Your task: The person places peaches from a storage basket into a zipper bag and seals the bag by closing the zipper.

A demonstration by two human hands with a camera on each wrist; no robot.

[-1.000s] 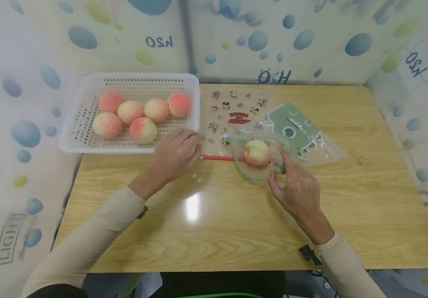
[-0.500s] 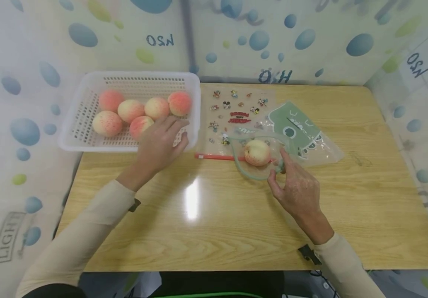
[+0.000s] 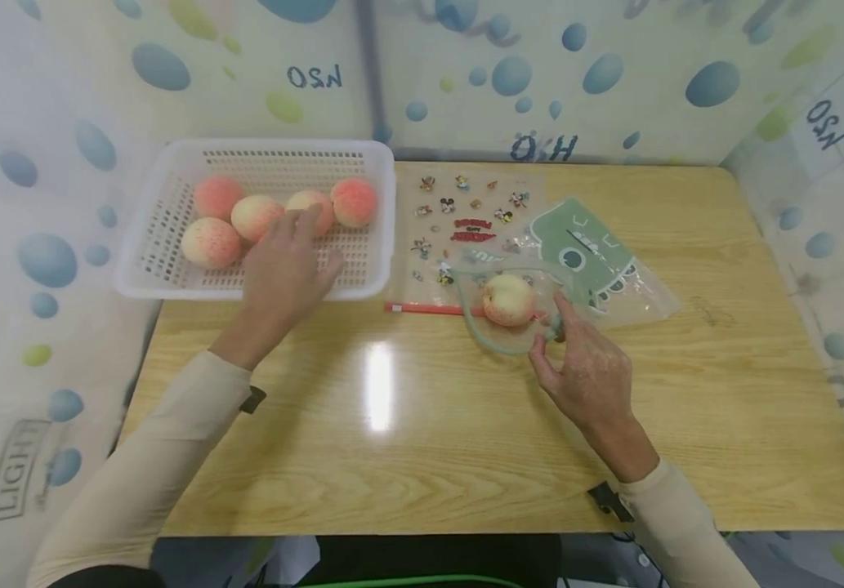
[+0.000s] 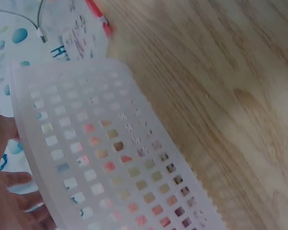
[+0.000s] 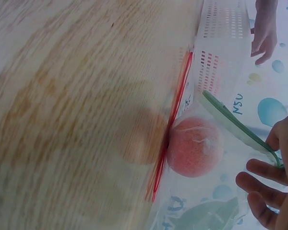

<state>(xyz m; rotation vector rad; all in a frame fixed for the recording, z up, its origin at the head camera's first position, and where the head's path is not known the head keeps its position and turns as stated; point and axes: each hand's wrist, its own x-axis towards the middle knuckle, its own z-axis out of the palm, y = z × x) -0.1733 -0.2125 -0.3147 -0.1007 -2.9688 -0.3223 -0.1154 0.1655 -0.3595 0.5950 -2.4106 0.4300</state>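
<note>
Holding left hand (image 3: 282, 265), loosely spread, over round pink-and-cream peaches (image 3: 212, 242) in white perforated plastic basket (image 3: 383, 257), upper left; pinching green-edged clear plastic bag (image 3: 583, 251), right of centre, in right hand (image 3: 591, 367); apparently bagging peaches; next, close gently around one.

From my remote seat I log a pale wood-grain table (image 3: 422, 482), glossy toward the front. White perforated basket (image 3: 282, 145) at the left rear; beside it I note a flat cartoon-print bag (image 3: 469, 216), with a green-print bag (image 3: 592, 245) partly over it, partly on wood.
</note>
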